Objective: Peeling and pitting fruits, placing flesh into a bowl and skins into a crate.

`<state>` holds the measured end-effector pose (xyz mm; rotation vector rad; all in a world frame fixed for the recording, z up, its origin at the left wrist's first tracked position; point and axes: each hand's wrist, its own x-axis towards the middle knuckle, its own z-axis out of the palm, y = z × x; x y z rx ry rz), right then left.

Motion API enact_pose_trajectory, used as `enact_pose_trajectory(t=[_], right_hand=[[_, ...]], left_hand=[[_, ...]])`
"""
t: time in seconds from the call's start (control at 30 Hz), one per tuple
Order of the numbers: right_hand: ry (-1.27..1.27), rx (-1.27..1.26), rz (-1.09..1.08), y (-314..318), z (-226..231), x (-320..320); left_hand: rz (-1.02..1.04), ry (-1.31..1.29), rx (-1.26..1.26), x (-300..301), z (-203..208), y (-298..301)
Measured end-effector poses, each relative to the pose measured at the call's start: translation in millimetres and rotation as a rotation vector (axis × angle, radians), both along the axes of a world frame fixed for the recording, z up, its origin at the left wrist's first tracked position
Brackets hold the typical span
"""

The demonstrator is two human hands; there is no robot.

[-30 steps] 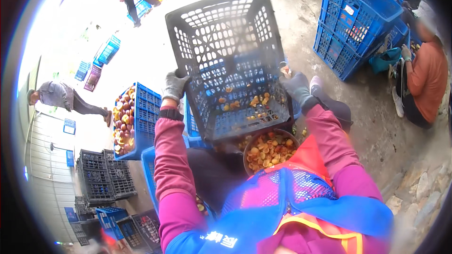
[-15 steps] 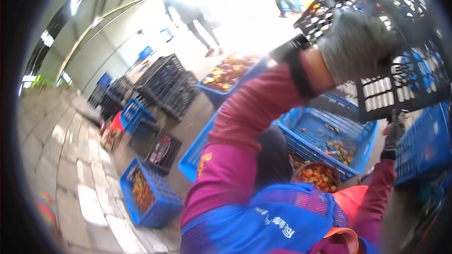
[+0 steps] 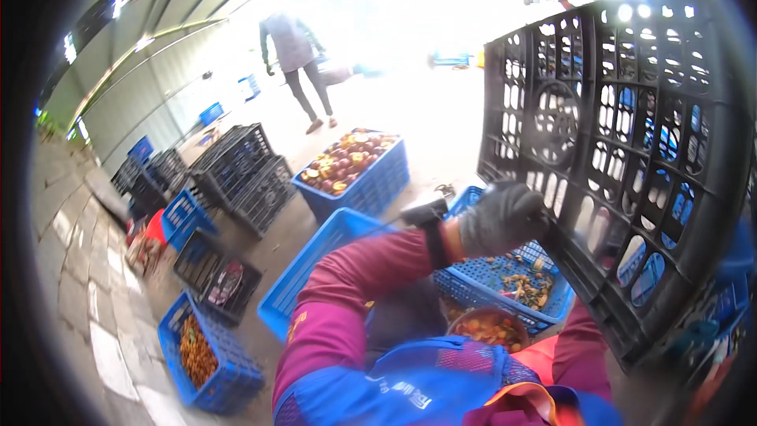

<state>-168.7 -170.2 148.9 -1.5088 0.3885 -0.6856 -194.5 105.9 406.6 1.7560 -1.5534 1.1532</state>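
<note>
A large black plastic crate (image 3: pixel 579 130) with slotted walls is held up and tilted at the right. My left hand (image 3: pixel 505 219), in a grey glove, is closed round its lower near edge. A dark strap with a small black device (image 3: pixel 424 213) sits on my left wrist. My right forearm (image 3: pixel 582 347), in a maroon sleeve, reaches up behind the crate, which hides my right hand. Below the crate lies a blue basket (image 3: pixel 556 300) with scraps of cut fruit on its bottom. Close to my body is a round bowl (image 3: pixel 490 330) of orange-red pieces.
A blue crate of halved and whole dark fruit (image 3: pixel 351 162) stands ahead. Nearer are a blue bin (image 3: pixel 296 288) and a blue crate of brown pieces (image 3: pixel 209 371). Stacked black crates (image 3: pixel 244 173) stand at left, by a paved strip (image 3: pixel 95 284). Farther off, a person (image 3: pixel 296 63) stands.
The black crate has come down and turned, showing a broad slotted side. My left hand has dropped with it. My right hand, visible before, is now behind the crate. The distant person has shifted.
</note>
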Motion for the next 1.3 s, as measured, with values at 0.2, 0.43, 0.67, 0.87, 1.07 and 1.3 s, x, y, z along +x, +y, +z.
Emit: enact_pose_trajectory(t=[0.2, 0.43, 0.67, 0.87, 1.07, 1.3], right_hand=[[-0.011, 0.014, -0.147, -79, -2, 20], [-0.06, 0.004, -0.273, -167, -35, 76], [0.029, 0.103, -0.136, -196, -71, 111], [0.268, 0.36, -0.125, -208, -112, 39], [0.36, 0.41, -0.065, -149, -129, 7], [0.784, -0.355, 0.3, -128, -242, 21]], left_hand=[[-0.058, 0.039, 0.038, 40, -7, -39], [-0.055, -0.203, 0.117, 153, -33, -86], [0.144, 0.352, 0.085, 271, -84, -148], [0.072, 0.951, -0.285, 239, -241, -76], [-0.254, 1.906, -0.707, 213, -348, 10], [-0.539, 2.236, -1.086, 216, -316, 45]])
